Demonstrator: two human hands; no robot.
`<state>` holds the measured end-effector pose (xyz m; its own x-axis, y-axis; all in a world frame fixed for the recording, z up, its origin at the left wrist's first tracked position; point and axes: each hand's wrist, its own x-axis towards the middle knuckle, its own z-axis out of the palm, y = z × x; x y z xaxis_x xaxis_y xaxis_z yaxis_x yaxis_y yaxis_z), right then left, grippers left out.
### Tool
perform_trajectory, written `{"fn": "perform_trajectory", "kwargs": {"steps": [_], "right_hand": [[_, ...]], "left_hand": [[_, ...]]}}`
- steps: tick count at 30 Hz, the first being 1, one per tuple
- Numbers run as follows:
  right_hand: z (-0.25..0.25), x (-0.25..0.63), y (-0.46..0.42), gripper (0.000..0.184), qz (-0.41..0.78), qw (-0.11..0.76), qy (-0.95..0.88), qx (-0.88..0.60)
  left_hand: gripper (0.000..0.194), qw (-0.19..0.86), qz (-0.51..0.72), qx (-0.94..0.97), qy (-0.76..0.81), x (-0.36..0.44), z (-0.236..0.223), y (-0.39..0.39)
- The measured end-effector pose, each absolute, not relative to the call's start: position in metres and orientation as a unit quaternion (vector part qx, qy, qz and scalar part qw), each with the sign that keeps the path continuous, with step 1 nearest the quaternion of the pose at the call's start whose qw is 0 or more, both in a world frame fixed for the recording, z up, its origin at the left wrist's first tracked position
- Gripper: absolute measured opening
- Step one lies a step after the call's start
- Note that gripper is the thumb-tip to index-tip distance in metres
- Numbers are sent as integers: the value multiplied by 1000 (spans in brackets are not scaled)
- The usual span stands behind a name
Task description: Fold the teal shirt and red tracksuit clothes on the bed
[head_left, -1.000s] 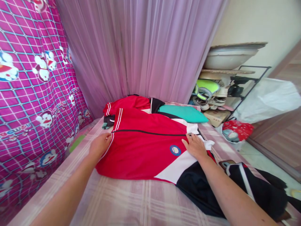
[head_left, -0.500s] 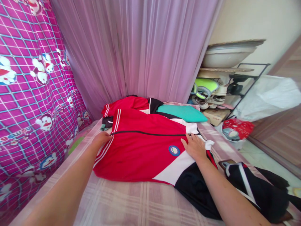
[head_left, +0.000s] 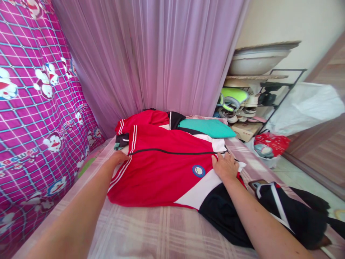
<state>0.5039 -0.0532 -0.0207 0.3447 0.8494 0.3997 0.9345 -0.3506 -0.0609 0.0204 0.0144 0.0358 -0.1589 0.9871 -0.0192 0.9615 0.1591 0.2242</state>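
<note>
A red, white and black zip-up jacket lies spread on the bed, its dark zipper running across from hem to collar. Three white stripes mark the hem on the left, and a round blue-and-white badge sits on the chest. At the hem, my left hand is closed on the jacket's edge beside the zipper's lower end; its fingertips are partly hidden. My right hand rests on the jacket by the white collar, thumb apart from the fingers, over the zipper's upper end. The black sleeve passes under my right forearm.
Behind the jacket lie another red garment and a turquoise cloth item. Dark clothing and a phone are at the right. A shoe rack stands beyond the bed; purple curtains hang behind.
My right hand has shifted slightly right along the zipper, towards the collar. My left hand keeps its hold at the hem. The view has moved a little.
</note>
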Motion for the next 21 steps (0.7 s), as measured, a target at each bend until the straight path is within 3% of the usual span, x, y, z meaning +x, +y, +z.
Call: {"fn": "perform_trajectory", "kwargs": {"steps": [5,11,17,21], "right_hand": [[-21,505,-52,49,-137,131,-554,-811],[-20,504,-54,47,-147,137,-556,-806],[-20,504,-55,48,-140,130,-564,-803],[-19,503,-56,48,-132,132,-571,-800]], "left_hand": [[23,127,32,610,782,28,35,12],[29,165,58,594,785,27,39,2],[36,-28,105,619,778,24,43,-10],[39,-28,84,585,806,32,31,-14]]}}
